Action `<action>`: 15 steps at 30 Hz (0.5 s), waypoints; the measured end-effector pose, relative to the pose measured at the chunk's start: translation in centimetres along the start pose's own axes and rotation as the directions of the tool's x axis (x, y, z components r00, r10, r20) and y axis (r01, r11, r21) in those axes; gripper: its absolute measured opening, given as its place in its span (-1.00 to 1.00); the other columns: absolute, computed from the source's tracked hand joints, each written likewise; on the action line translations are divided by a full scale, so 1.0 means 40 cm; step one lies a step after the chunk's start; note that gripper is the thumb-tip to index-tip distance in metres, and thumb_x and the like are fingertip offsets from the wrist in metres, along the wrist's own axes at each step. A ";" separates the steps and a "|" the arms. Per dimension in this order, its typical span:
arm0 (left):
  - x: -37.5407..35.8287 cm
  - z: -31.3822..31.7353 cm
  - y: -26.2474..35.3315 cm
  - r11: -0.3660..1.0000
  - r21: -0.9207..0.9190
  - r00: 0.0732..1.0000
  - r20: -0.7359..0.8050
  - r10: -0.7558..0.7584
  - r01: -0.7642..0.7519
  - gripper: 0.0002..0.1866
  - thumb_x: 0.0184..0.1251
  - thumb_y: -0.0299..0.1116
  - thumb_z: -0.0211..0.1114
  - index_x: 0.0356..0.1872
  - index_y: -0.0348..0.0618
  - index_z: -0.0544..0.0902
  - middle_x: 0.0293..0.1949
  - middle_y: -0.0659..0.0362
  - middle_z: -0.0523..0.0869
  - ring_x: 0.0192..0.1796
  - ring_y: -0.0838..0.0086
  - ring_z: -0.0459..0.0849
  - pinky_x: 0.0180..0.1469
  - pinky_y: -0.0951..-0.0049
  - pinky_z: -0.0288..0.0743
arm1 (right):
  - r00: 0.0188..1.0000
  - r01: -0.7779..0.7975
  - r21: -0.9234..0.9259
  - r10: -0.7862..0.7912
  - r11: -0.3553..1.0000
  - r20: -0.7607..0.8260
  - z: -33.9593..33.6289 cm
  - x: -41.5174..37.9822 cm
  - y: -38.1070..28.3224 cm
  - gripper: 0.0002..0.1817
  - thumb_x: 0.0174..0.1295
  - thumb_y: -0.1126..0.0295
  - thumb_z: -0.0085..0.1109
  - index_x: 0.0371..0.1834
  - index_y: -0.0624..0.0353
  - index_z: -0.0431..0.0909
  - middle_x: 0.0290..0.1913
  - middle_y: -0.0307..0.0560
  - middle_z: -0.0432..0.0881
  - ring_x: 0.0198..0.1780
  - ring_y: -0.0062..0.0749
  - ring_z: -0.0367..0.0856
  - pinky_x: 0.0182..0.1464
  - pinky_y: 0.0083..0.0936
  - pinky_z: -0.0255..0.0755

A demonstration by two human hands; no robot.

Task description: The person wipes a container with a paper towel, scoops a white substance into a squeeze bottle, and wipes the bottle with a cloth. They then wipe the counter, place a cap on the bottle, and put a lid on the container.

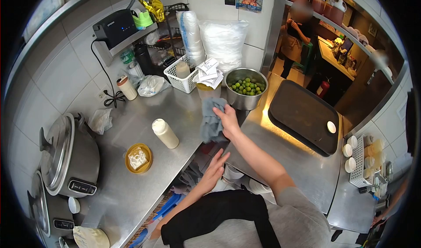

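Observation:
A crumpled grey cloth (213,120) hangs from my right hand (228,120), whose fingers are closed on its upper right side. It is over the front edge of the steel counter (127,195). Lower down, my left hand (212,174) is held in front of the counter with its fingers stretched out and nothing in it. To the left on the counter stand a white squeeze bottle (165,133) and a round yellow-brown container (147,165) with something whitish in it. Just behind the cloth is a tub (209,91) with paper slips (208,72) on top.
A steel pot of green limes (247,86) stands at the back, beside a white basket (180,76). Dark trays (302,116) with a small white cup (331,127) lie to the right. Large cookers (72,160) occupy the left. Another person (294,40) stands beyond the opening.

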State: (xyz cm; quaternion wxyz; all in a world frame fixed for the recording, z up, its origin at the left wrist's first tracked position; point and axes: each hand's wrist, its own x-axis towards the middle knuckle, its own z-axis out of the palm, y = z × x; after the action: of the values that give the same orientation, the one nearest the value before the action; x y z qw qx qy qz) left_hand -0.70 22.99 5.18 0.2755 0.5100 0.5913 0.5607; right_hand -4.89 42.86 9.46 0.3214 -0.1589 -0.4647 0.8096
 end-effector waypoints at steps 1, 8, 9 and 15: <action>-0.013 -0.010 -0.009 0.999 -0.049 1.000 -0.021 -0.017 0.016 -0.44 0.44 0.01 -0.13 0.34 -0.08 0.27 0.39 -0.04 0.10 0.33 0.19 0.25 0.34 0.29 0.07 | 1.000 -0.001 0.000 0.001 1.000 0.004 0.016 0.032 0.008 -0.70 0.15 0.53 0.18 -0.04 0.32 0.45 -0.12 -0.12 0.59 -0.14 -0.52 0.54 -0.05 -0.55 0.43; -0.181 -0.144 -0.021 0.869 -0.431 0.878 -0.284 -0.386 0.243 -0.24 0.32 0.27 -0.16 0.26 -0.21 0.32 0.27 0.07 0.36 0.28 0.26 0.36 0.23 0.22 0.24 | 0.947 0.297 -0.910 0.031 0.290 0.319 0.004 0.192 0.187 -0.33 0.08 0.18 0.23 0.23 0.30 0.28 0.24 0.16 0.32 0.24 0.00 0.33 0.23 -0.25 0.23; -0.215 -0.161 -0.025 0.864 -0.422 0.844 -0.325 -0.427 0.275 -0.22 0.31 0.29 -0.18 0.26 -0.21 0.33 0.26 0.07 0.37 0.27 0.28 0.37 0.22 0.25 0.25 | 0.932 0.348 -0.926 0.053 0.144 0.358 -0.009 0.195 0.230 -0.25 0.08 0.10 0.21 0.30 0.25 0.22 0.33 0.14 0.22 0.34 0.06 0.20 0.32 -0.10 0.13; -0.356 -0.191 -0.040 0.811 -0.543 0.671 -0.520 -0.528 0.217 -0.24 0.32 0.29 -0.18 0.23 -0.22 0.35 0.22 0.09 0.42 0.19 0.33 0.44 0.18 0.31 0.29 | 0.875 0.348 -0.905 0.431 -0.245 0.220 0.037 0.128 0.216 -0.28 0.16 -0.03 0.07 0.35 0.05 0.17 0.41 -0.10 0.14 0.44 -0.13 0.00 0.24 0.47 -0.18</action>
State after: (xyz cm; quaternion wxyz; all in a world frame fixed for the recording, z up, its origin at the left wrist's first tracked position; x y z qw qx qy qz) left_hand -3.35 7.33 1.84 0.2712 0.0717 0.6013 0.7482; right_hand -12.71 42.21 3.05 -0.0891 -0.1598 -0.9730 0.1405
